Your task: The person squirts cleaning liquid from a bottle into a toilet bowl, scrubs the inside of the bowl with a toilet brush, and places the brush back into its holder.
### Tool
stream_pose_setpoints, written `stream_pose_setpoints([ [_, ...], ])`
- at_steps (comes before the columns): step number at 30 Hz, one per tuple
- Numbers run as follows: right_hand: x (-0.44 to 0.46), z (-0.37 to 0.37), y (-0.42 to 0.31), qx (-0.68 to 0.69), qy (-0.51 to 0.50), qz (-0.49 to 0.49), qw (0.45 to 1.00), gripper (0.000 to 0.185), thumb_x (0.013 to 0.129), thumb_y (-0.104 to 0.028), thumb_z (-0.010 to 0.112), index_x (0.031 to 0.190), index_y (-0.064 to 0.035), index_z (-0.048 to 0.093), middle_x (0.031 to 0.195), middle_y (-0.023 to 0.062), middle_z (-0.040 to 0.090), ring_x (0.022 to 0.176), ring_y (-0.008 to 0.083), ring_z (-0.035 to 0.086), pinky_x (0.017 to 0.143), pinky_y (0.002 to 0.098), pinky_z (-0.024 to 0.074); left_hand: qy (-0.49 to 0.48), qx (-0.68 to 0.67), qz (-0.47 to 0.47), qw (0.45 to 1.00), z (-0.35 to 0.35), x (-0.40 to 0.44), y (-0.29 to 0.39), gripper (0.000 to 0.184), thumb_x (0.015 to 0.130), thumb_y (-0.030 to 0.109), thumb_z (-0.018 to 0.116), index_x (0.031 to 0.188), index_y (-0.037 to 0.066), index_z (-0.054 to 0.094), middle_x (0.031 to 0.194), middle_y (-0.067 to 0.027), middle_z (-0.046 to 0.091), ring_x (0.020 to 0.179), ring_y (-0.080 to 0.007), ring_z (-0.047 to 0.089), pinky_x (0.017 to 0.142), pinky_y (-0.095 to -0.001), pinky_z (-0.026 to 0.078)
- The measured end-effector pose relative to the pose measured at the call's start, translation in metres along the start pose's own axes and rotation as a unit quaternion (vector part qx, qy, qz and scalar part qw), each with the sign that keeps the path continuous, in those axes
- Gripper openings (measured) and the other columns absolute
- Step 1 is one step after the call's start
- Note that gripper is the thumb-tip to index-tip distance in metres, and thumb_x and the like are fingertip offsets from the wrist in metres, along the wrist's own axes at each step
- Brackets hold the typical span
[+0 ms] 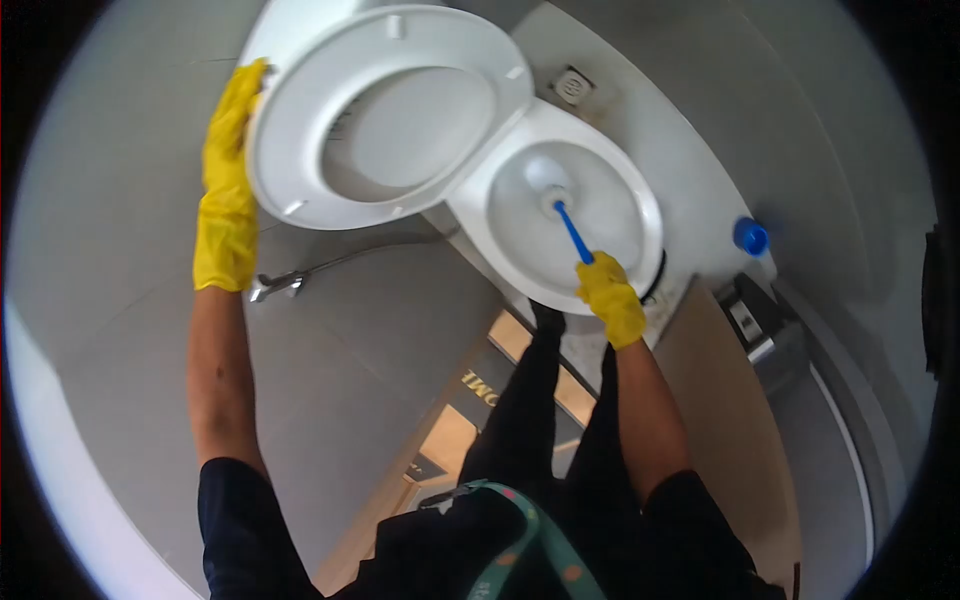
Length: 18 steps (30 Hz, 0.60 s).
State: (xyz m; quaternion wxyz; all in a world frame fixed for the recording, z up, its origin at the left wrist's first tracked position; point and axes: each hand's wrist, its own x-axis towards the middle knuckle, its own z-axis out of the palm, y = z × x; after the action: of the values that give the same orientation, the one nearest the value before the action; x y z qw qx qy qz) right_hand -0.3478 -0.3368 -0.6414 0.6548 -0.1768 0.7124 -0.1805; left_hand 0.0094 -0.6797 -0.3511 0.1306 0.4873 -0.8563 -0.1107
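Note:
My right hand (608, 290), in a yellow rubber glove, is closed round the handle of a blue toilet brush (573, 232). The brush's head is down inside the white toilet bowl (650, 205), near its drain. My left hand (240, 110), also in a yellow glove, reaches up along the left edge of the raised toilet seat and lid (290, 150). Its fingertips are near the cistern at the top, and what they touch or hold is too small to make out.
A hand spray with a hose (290, 283) hangs on the wall at the left. A floor drain (573, 88) lies behind the bowl. On the right are a blue cup-like container (750, 237) and a dark bin (750, 315). A doormat (480, 388) lies near my feet.

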Motion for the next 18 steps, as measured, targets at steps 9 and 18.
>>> stream_pose_setpoints([
  [9,0.026,-0.004,0.01,-0.07,-0.032,-0.091,0.993,0.027,0.097,-0.027,0.062,0.095,0.0005,0.063,0.073,0.0132,0.064,0.06,0.0241,0.066,0.056,0.0379,0.05,-0.004,-0.036,-0.023,0.999,0.003,-0.005,0.008,0.041,0.107,0.024,0.054,0.143,0.005,0.058,0.147,-0.0183,0.056,0.138,-0.0324,0.052,0.116,-0.0393,0.04],
  [18,0.069,0.003,0.02,-0.394,-0.012,-0.454,0.799,0.026,0.094,-0.022,0.068,0.098,0.0035,0.066,0.079,0.0158,0.068,0.059,0.0255,0.071,0.052,0.0387,0.0517,0.013,-0.053,-0.017,0.998,0.001,-0.011,0.014,0.042,0.107,0.025,0.054,0.144,0.005,0.058,0.147,-0.0183,0.056,0.138,-0.0323,0.052,0.116,-0.0393,0.04],
])
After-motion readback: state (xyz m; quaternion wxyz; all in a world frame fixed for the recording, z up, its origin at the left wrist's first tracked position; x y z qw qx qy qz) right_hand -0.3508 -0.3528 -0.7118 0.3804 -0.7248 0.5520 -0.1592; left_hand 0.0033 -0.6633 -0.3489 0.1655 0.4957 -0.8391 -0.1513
